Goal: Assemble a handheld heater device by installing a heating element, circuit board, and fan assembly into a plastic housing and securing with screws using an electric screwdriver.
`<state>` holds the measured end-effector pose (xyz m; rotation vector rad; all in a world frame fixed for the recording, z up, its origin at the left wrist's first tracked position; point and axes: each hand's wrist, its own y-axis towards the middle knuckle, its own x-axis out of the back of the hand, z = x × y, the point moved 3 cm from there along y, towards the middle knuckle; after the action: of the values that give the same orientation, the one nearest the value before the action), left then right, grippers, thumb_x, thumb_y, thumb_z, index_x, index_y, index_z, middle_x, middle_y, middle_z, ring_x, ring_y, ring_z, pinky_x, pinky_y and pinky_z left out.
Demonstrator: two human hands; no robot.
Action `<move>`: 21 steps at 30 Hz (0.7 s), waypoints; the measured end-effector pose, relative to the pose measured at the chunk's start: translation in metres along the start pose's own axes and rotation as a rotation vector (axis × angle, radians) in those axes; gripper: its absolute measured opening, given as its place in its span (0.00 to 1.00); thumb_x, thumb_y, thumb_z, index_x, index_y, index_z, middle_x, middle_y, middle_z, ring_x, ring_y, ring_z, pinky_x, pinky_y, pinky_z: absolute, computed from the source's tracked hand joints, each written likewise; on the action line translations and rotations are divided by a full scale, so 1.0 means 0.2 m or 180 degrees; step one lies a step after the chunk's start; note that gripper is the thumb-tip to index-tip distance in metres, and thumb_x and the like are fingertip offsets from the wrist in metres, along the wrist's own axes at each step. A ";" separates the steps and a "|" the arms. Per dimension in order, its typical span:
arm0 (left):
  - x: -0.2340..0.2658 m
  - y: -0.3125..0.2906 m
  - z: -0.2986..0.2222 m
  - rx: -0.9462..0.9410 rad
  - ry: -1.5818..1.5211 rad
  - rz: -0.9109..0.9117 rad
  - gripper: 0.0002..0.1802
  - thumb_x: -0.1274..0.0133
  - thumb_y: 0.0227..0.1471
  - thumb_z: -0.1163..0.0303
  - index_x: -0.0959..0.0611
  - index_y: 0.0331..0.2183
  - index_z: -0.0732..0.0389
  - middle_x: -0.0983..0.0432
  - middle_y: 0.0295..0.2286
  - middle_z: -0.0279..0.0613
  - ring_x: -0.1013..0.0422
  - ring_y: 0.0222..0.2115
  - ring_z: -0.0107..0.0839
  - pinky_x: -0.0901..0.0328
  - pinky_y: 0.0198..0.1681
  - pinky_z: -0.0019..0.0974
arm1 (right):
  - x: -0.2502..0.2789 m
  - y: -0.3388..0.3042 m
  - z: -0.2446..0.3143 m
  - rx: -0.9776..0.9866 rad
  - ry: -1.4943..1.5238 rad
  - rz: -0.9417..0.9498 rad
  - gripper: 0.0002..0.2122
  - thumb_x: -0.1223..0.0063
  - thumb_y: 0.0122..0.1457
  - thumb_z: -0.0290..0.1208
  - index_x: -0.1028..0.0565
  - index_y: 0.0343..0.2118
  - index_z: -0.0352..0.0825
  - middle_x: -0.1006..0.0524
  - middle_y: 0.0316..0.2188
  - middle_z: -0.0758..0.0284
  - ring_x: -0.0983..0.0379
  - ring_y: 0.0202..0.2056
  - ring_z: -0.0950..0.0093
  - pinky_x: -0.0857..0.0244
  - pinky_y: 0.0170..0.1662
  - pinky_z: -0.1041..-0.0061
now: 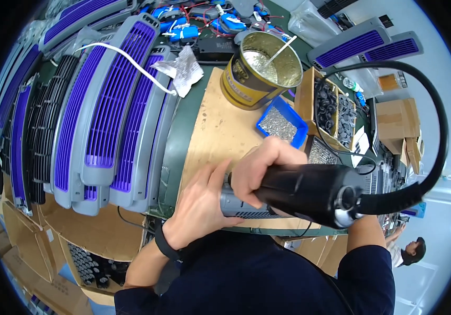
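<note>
My right hand [259, 168] is wrapped round a thick black electric screwdriver [309, 189], whose heavy black cord [443, 131] loops up and round on the right. The front end of the tool points left, and its tip is hidden behind my fingers. Under it, on the tan work board [209, 131], lies a grey slotted housing [234, 206]. My left hand [196, 202] grips this housing at its left end, fingers over the far side and thumb along the near side. Most of the housing is covered by my hands and the tool.
Beyond the board's middle stand a blue tray [301, 126] of small screws and a yellow-black tin [241, 92]. A wooden box [304, 97] holds dark parts. Grey-purple grille housings [102, 121] are stacked at left; blue wired parts [183, 32] lie behind. Another person [412, 251] is at far right.
</note>
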<state>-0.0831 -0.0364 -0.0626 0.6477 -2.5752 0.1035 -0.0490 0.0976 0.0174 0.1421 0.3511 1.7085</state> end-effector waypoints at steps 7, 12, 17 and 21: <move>0.01 0.00 -0.01 -0.0111 -0.0042 0.0013 0.44 0.26 0.19 0.66 0.26 0.43 0.66 0.28 0.38 0.54 0.31 0.42 0.53 0.36 0.47 0.47 | 0.06 -0.05 -0.03 -0.0180 -0.1064 -0.0171 0.19 0.38 0.46 0.32 0.30 0.39 0.29 0.26 0.29 0.64 0.28 0.28 0.73 0.35 0.32 0.78; 0.01 0.03 -0.09 0.0161 0.0185 0.0229 0.46 0.25 0.19 0.64 0.28 0.44 0.67 0.27 0.38 0.54 0.30 0.42 0.53 0.35 0.46 0.46 | 0.07 -0.07 -0.01 0.0113 0.0449 -0.0727 0.39 0.60 0.52 0.71 0.32 0.41 0.28 0.29 0.28 0.68 0.34 0.25 0.80 0.39 0.27 0.80; 0.01 0.01 -0.10 0.0032 0.0550 -0.0120 0.53 0.23 0.17 0.62 0.30 0.49 0.68 0.25 0.39 0.54 0.28 0.42 0.49 0.34 0.48 0.43 | 0.41 -0.32 0.49 0.1088 -0.0946 -0.2342 0.44 0.72 0.51 0.76 0.37 0.46 0.31 0.30 0.15 0.68 0.33 0.15 0.78 0.37 0.18 0.81; -0.01 -0.01 -0.11 -0.0028 0.0545 -0.0123 0.51 0.23 0.18 0.61 0.29 0.48 0.66 0.26 0.40 0.53 0.28 0.42 0.49 0.33 0.47 0.44 | 0.72 -0.90 0.72 0.0103 -0.3049 -0.3907 0.26 0.54 0.63 0.51 0.38 0.52 0.32 0.30 0.25 0.69 0.34 0.22 0.82 0.39 0.25 0.83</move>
<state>-0.0702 -0.0336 -0.0441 0.6556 -2.3967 0.1293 0.1370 0.2847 0.0822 0.5969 -0.2490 0.3053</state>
